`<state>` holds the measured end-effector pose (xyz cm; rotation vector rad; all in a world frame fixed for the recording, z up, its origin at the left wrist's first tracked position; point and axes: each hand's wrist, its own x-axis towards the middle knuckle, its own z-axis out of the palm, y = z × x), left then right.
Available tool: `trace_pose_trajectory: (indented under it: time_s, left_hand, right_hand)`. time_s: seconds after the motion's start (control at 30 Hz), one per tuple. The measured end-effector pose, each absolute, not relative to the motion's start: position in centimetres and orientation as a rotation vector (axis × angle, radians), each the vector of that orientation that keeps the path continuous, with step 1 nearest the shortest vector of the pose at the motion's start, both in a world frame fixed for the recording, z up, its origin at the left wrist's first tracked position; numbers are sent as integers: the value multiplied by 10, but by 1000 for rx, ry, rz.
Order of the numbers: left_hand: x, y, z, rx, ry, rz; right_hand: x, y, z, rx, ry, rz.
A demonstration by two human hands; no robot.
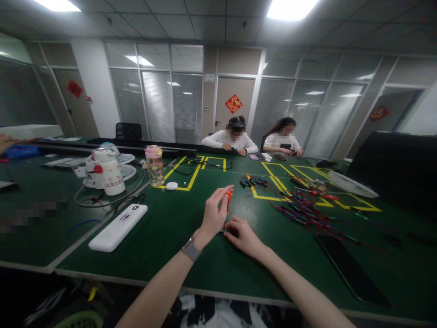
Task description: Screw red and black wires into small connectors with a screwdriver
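My left hand (pixel 214 212), with a watch (pixel 191 248) on its wrist, is closed around an orange-handled tool (pixel 229 198) held upright above the table. The tool's lower end is thin and its exact kind is hard to make out. Just below it, my right hand (pixel 245 236) rests on the green table with its fingers pinched at a small green piece (pixel 223 230). That piece is mostly covered by my fingertips. To the right lies a tangled pile of red and dark wires with small green parts (pixel 303 212), and a smaller wire bundle (pixel 254 182) sits farther back.
A white power bank (pixel 119 228) and a white earbud case (pixel 171 186) lie to the left. A pink-lidded bottle (pixel 154 166) and a white jug (pixel 111 173) stand behind them. A dark phone-like slab (pixel 351 269) lies at right. Two people (pixel 235 136) sit across the table.
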<state>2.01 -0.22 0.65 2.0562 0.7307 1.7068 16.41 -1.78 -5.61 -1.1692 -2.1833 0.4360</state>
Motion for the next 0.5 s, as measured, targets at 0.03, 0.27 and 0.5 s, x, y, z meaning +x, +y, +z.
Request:
trace_pose_trajectory:
  time_s: [0.03, 0.27, 0.5]
  left_hand:
    - [20, -2, 7, 2060, 734, 1720]
    - [20, -4, 8, 2106, 828, 1795]
    - [20, -3, 8, 2069, 732, 1724]
  right_hand:
    - [164, -18, -56, -1169, -2187, 436]
    - [165, -17, -58, -1174, -2173, 431]
    - [165, -17, -59, -1178, -2176, 420]
